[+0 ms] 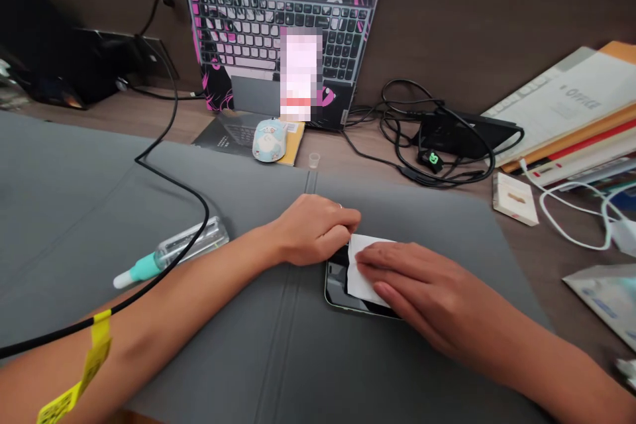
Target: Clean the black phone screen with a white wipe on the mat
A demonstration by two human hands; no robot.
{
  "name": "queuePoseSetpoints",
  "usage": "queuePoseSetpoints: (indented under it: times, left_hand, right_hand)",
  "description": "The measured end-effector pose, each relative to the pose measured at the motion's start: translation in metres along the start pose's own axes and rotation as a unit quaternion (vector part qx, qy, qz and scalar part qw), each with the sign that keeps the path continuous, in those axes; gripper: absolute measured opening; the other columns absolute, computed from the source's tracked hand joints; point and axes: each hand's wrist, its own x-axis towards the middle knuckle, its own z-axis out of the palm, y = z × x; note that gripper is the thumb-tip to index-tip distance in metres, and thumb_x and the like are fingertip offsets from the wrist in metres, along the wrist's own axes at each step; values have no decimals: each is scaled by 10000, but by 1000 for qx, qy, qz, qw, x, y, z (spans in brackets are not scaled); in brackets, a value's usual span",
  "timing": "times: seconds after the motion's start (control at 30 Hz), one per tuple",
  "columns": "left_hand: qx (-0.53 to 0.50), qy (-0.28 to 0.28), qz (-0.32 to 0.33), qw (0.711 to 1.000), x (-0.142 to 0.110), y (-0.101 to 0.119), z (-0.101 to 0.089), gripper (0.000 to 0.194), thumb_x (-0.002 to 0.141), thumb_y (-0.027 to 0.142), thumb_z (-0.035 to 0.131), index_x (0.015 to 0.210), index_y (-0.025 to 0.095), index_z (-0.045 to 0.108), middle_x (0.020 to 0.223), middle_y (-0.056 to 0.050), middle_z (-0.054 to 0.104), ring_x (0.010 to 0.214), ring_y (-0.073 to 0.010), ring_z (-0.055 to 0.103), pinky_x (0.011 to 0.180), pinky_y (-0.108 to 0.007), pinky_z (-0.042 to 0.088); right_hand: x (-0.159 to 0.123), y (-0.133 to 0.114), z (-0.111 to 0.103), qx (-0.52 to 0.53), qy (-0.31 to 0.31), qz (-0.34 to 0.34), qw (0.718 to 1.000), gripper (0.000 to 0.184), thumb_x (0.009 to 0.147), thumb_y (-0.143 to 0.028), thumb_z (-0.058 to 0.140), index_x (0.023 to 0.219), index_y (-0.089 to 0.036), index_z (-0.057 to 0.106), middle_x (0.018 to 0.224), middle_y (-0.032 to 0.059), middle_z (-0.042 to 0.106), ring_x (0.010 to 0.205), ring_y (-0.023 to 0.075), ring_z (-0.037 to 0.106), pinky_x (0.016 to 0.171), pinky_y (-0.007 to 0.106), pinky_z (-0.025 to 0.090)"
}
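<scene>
A smartphone (338, 288) lies flat, dark glass side up, on the grey desk mat (223, 351). A thin white wipe (360, 278) covers much of its glass. My right hand (422, 278) presses the wipe down, fingers together and stretched across it. At the phone's upper left corner, my left hand (318, 228) is closed with curled fingers; whether it grips the corner or anything else is hidden. Beyond my left forearm lies a clear bottle (191, 243) with a teal and white top, on its side. A black cable (201, 202) crosses over the bottle.
Behind the mat stands an open laptop (248, 33), with a mouse (269, 140) and a small clear cup (314, 160) before it. Coiled black cables (447, 175), a small white box (514, 199), books (571, 112) and a white cable (566, 238) are at right.
</scene>
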Motion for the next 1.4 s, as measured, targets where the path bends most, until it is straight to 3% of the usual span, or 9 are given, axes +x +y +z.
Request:
queuePoseSetpoints:
  times: [0.33,0.47,0.8,1.07,1.3,1.4]
  left_hand:
    - [-5,11,-1,1000,0,-2,1,175,844,279,324,768,223,471,670,8,561,638,-176,459,634,-333,317]
    - [-5,8,-2,1000,1,-2,1,173,845,284,320,762,223,459,676,6,564,635,-175,456,634,-333,320]
    - [4,-3,3,1000,1,-1,-1,187,864,298,318,744,221,438,653,3,536,622,-174,444,624,-336,317]
    - [22,-2,2,1000,1,-2,-1,221,871,300,312,741,217,470,657,-6,554,625,-176,467,619,-332,332]
    - [20,-8,-1,1000,1,-2,0,297,870,293,309,695,206,533,691,-27,626,660,-177,540,663,-320,386]
    - [15,-6,1,1000,1,-3,0,309,870,292,308,690,205,544,691,-27,639,670,-178,552,684,-322,406]
  right_hand:
    - [4,-7,10,-16,-16,-47,999,378,1101,-330,401,1252,-98,658,1238,137,738,1157,268,688,915,447,577]
    - [5,-11,12,-6,-17,-67,998,392,1097,-376,430,1251,-99,660,1234,131,743,1131,253,690,916,429,554]
    - [2,-8,3,44,6,-58,997,212,1061,-202,492,947,-167,667,873,57,722,785,171,647,733,365,453]
    - [7,-14,11,37,-16,-87,995,290,1060,-252,516,1276,-104,640,1155,108,755,1048,210,682,873,375,511]
    - [0,-12,6,51,-2,-70,996,200,1062,-212,491,1073,-174,688,905,52,748,835,178,679,781,366,499]
    - [1,-12,6,49,-8,-81,995,209,1062,-238,505,1138,-155,680,989,74,762,902,191,688,811,371,513]
